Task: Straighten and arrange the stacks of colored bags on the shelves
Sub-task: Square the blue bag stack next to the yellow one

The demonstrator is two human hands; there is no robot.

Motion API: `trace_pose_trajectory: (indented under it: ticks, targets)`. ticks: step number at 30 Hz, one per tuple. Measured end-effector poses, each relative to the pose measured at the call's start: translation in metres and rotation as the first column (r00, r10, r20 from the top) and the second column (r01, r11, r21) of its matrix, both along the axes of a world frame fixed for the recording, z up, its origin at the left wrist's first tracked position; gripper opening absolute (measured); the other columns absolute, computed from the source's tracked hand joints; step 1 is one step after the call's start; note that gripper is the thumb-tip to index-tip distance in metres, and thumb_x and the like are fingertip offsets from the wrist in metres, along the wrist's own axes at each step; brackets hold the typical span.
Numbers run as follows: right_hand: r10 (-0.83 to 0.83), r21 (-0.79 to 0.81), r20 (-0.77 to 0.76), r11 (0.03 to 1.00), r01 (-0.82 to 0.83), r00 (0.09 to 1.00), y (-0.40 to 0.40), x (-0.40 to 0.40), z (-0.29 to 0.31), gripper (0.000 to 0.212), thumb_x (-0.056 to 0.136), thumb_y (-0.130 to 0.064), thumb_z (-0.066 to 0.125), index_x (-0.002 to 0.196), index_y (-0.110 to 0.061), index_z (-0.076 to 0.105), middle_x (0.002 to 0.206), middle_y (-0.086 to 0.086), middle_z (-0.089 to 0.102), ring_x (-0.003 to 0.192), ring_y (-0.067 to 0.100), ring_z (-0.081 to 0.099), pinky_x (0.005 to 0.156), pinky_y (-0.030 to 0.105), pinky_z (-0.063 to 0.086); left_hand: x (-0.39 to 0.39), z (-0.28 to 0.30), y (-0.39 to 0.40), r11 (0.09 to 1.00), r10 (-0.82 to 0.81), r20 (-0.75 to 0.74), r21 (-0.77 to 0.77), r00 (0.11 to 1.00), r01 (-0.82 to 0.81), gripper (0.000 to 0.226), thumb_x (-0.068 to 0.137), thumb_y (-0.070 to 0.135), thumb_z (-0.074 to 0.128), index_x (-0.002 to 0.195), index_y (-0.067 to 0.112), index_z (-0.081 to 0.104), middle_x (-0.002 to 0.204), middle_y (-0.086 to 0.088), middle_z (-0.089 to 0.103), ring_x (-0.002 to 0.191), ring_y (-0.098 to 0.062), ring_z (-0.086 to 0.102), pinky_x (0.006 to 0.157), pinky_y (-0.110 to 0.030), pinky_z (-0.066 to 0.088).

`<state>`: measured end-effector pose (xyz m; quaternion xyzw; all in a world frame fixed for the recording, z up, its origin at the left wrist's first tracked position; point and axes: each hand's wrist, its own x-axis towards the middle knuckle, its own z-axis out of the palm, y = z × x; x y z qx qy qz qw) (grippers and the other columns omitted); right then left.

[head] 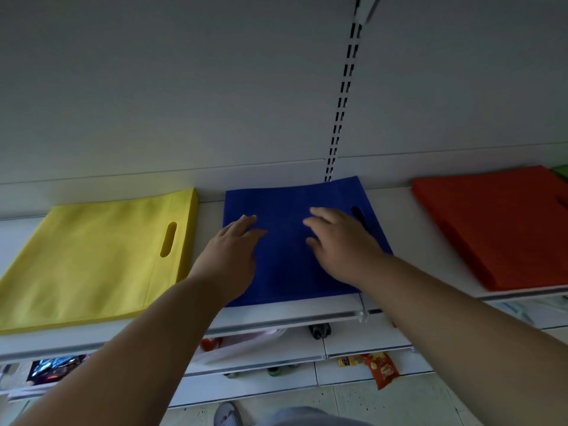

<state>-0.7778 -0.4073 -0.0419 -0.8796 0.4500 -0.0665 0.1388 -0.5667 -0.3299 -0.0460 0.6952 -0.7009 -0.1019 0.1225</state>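
My fingers lie straight and loosely spread, left hand (pixel 229 252) and right hand (pixel 341 244) both flat on the blue stack (pixel 285 272), mid-shelf (pixel 396 241), skewed: its far corner swings right of the rear edge.

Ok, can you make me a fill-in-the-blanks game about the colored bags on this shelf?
1. Both hands, the left hand and the right hand, lie flat on the ____ stack.
2. The stack left of the blue stack is ____.
3. The orange stack lies to the ____ of the blue one.
4. The oval handle hole is cut in the ____ bag.

Missing words: blue; yellow; right; yellow
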Motion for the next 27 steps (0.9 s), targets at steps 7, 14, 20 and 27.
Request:
trace_pose_trajectory:
  ticks: [7, 14, 20, 27]
  targets:
    - [-0.007, 0.035, -0.115, 0.999, 0.011, 0.993, -0.019, 0.025, -0.045, 0.063, 0.104, -0.047, 0.028, 0.156, -0.017, 0.013, 0.165, 0.003, 0.0, 0.151, 0.018, -0.007, 0.122, 0.035, -0.001, -0.013, -0.038, -0.02, 0.996, -0.021, 0.132, 0.089, 0.991, 0.009, 0.058, 0.103, 0.047, 0.022, 0.156, 0.026, 0.011, 0.164, 0.0, -0.004, 0.15, -0.015, -0.01, 0.121, -0.031, -0.005]
    - [0.028, 0.089, -0.121, 0.996, -0.017, 0.992, -0.046, 0.048, -0.04, 0.055, 0.106, -0.037, 0.027, 0.156, -0.016, 0.016, 0.165, 0.001, 0.0, 0.15, 0.017, -0.008, 0.121, 0.034, -0.002, -0.013, -0.045, -0.019, 0.998, 0.003, 0.161, 0.068, 0.987, -0.015, 0.059, 0.103, 0.048, 0.015, 0.157, 0.027, 0.005, 0.164, 0.001, -0.006, 0.149, -0.013, -0.013, 0.119, -0.03, -0.01]
    - [0.125, 0.046, -0.212, 0.992, -0.117, 0.969, -0.075, 0.064, -0.05, 0.061, 0.104, -0.048, 0.015, 0.157, -0.023, -0.001, 0.164, -0.003, -0.011, 0.149, 0.013, -0.015, 0.122, 0.037, -0.006, -0.011, -0.044, -0.021, 0.994, 0.025, 0.128, 0.099, 0.991, -0.038, 0.064, 0.103, 0.048, 0.017, 0.156, 0.02, -0.004, 0.162, 0.004, -0.012, 0.147, -0.009, -0.018, 0.117, -0.027, -0.013]
    - [0.136, 0.063, -0.259, 0.99, -0.124, 0.956, -0.075, 0.064, -0.049, 0.061, 0.104, -0.05, 0.012, 0.156, -0.025, -0.006, 0.162, -0.004, -0.016, 0.148, 0.015, -0.018, 0.121, 0.037, -0.008, 0.005, -0.041, -0.078, 0.98, 0.14, 0.195, 0.116, 0.971, -0.164, 0.059, 0.104, 0.037, 0.021, 0.157, 0.015, 0.003, 0.164, -0.001, -0.004, 0.15, -0.015, -0.007, 0.123, -0.034, -0.001]
